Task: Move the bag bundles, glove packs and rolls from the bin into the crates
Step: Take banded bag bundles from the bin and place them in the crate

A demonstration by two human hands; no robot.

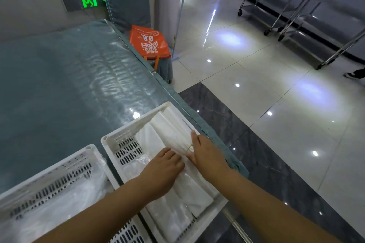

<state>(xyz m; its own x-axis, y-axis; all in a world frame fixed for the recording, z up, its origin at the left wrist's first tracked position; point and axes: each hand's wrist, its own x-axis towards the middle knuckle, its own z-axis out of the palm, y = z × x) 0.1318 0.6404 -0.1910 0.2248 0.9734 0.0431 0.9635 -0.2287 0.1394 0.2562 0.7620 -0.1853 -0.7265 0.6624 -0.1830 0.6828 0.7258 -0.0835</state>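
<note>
Two white slotted crates stand on the table's near edge. The right crate holds several white bag bundles lying side by side. Both my hands are inside it. My left hand lies palm down on a bundle, fingers together. My right hand presses flat on the bundle nearest the crate's right wall, next to a rubber band that ties it. Neither hand is closed around anything. The left crate holds clear plastic packs. No bin is in view.
The table has a teal cloth under clear plastic. An orange bag lies on a covered chair at the table's far corner. Steel trolleys stand at the far right on the glossy tiled floor. A person's shoe shows at the right edge.
</note>
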